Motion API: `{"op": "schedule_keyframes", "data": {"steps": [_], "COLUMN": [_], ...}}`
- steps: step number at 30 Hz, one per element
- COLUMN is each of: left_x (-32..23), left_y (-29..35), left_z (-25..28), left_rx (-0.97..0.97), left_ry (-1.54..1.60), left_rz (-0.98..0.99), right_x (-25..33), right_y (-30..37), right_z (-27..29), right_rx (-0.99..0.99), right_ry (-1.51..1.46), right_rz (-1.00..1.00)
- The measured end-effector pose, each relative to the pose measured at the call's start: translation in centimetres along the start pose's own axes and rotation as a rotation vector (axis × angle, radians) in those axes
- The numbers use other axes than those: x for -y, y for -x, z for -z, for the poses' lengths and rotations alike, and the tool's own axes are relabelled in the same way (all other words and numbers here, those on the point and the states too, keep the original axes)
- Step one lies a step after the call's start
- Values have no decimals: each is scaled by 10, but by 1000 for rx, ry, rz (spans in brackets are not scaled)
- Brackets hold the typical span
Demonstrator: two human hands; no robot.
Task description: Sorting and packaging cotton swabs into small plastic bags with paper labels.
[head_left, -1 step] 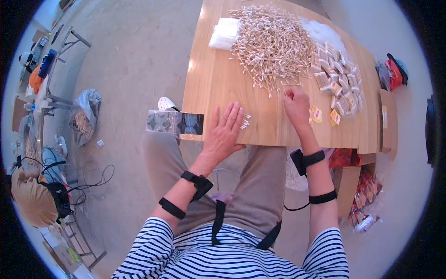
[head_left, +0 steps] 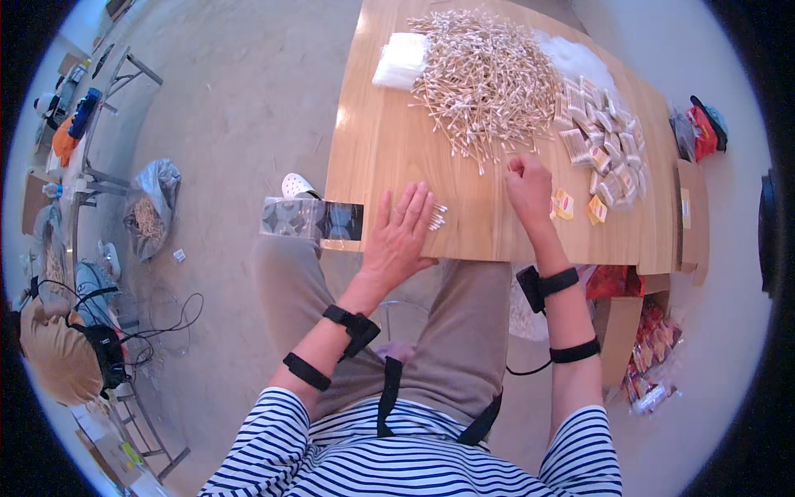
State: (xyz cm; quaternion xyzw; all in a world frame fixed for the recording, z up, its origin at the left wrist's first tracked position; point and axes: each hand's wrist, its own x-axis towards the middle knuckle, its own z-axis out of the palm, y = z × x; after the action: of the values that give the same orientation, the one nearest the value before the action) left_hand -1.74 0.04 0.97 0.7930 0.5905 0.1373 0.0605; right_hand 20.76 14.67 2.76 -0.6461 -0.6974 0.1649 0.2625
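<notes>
My left hand (head_left: 399, 232) lies flat near the table's front edge, fingers stretched out. A small row of cotton swabs (head_left: 438, 217) shows beside its fingers, white tips outward; how far they reach under the hand is hidden. My right hand (head_left: 528, 189) is closed with thumb and fingers together, just in front of a large heap of cotton swabs (head_left: 489, 79). Whatever sits in its fingertips is too small to make out. To its right lie yellow-and-white cards (head_left: 563, 204) and a pile of clear packs filled with swabs (head_left: 609, 141).
A stack of white bags (head_left: 401, 60) is left of the heap, and more clear plastic (head_left: 580, 60) behind it. A patterned plastic packet (head_left: 310, 219) overhangs the wooden table's (head_left: 364, 149) left front corner. Cardboard boxes (head_left: 692, 215) stand at the right. A swab-filled bag (head_left: 151, 211) rests on the floor.
</notes>
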Motion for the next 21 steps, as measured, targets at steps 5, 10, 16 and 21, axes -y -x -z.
{"op": "schedule_keyframes", "data": {"steps": [5, 10, 16, 21], "left_x": [-1, -2, 2, -1], "left_y": [1, -1, 3, -1], "left_z": [-2, -2, -6, -3], "left_rx": [-14, 3, -16, 10], "left_ry": [4, 10, -5, 0], "left_rz": [5, -6, 12, 2], "right_x": [18, 2, 5, -6], "right_y": [-14, -19, -21, -21], "right_z": [-29, -54, -18, -8], "right_rx": [32, -4, 56, 108], "right_ry": [8, 82, -267, -115], "right_rz": [2, 51, -99, 29]}}
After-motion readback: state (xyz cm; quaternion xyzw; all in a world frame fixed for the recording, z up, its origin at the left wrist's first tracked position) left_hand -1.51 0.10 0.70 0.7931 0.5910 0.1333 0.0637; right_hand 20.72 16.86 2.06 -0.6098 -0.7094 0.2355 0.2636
